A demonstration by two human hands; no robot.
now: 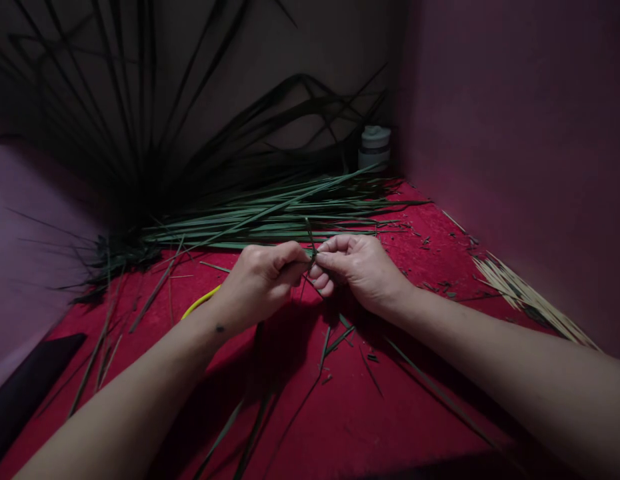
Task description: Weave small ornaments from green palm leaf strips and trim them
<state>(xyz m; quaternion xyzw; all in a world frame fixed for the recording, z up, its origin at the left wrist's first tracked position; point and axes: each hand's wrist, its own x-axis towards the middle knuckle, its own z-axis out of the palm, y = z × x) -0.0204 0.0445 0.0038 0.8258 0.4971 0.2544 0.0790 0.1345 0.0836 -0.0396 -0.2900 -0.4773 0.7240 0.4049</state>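
Note:
My left hand (270, 277) and my right hand (357, 270) meet above the middle of the red surface (390, 427). Between their fingertips is a thin green leaf strip (309, 230), whose upper end sticks up above the fingers. Both hands pinch it, thumbs against forefingers. How the strip is folded or knotted there is too small and dark to tell. Behind the hands lies a pile of long green leaf strips (250, 213). A yellow curved item (203, 301) shows partly from behind my left wrist.
At the back stands a white lidded container (375, 148). A bundle of pale thin sticks (535, 300) lies along the right wall. Large dark fronds (140, 100) rise at the back left. A black flat object (35, 387) lies front left. Leaf scraps are scattered about.

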